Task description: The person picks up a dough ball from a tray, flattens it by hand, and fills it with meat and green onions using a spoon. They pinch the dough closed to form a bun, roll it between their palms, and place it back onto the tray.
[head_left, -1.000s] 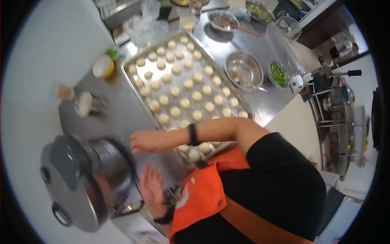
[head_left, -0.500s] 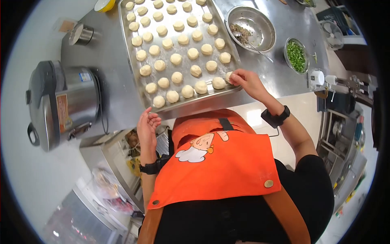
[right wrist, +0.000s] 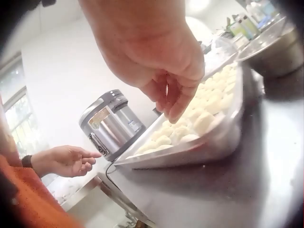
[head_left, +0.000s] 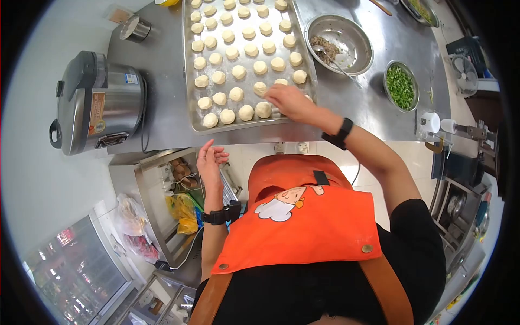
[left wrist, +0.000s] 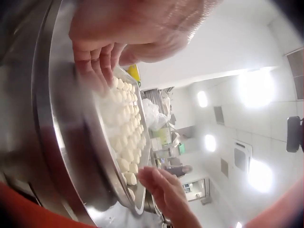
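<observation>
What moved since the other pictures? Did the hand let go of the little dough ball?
The right hand first reached left past the tray, then touched the corner ball. Now it is off that ball, a little to the left, over the front rows, fingertips bunched. I can't tell if it holds another. The left hand stays open by the tray's front-left corner, and the dough balls are still in rows.

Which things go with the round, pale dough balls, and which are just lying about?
Looks like the job:
- pale dough balls
- rectangular metal tray
- round steel bowl of brown mixture, perhaps

Probably just lying about:
- big silver-grey cooker
- small silver metal cup
- yellow plastic bag
</observation>
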`<state>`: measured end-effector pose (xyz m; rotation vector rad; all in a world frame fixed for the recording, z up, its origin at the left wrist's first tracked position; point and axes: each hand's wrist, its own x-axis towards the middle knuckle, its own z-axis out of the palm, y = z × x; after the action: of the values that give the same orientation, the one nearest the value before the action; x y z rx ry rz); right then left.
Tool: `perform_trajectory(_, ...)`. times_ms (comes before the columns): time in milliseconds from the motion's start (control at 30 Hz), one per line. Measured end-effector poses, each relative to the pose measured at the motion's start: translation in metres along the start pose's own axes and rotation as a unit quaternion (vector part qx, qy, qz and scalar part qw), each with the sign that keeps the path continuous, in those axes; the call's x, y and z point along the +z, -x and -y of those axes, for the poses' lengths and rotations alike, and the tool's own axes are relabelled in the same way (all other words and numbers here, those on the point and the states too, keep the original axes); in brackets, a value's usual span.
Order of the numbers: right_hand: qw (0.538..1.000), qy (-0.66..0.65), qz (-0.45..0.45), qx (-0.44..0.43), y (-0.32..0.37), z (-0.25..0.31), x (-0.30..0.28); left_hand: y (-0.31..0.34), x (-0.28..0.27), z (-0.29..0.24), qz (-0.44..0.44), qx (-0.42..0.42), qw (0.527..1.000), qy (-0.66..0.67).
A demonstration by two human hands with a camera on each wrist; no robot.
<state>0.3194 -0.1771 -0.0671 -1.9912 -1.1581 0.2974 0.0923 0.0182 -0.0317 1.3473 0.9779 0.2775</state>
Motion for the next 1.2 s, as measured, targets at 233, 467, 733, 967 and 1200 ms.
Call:
perform_trajectory(233, 0.987, 0.108, 0.082, -0.085, -0.008, -0.004, 0.036, -0.007, -0.015, 0.002, -0.007, 0.009, 1.0, 0.011)
perform_trajectory(467, 0.981, 0.116, 0.075, 0.133, 0.015, 0.005, -0.068, -0.029, 0.015, -0.008, 0.067, 0.098, 0.991, -0.065)
perform_trajectory(733, 0.945, 0.282, 0.134, 0.101, 0.046, 0.0, -0.035, -0.075, 0.015, -0.01, -0.002, 0.216, 0.966, -0.144)
perform_trajectory(967, 0.961, 0.276, -0.004, 0.022, 0.054, -0.01, -0.04, -0.095, 0.012, -0.02, -0.004, 0.41, 0.862, -0.299)
perform_trajectory(1200, 0.914, 0.397, 0.059, 0.065, -0.002, -0.038, -0.032, -0.057, 0.096, 0.003, 0.234, 0.53, 0.745, -0.33)
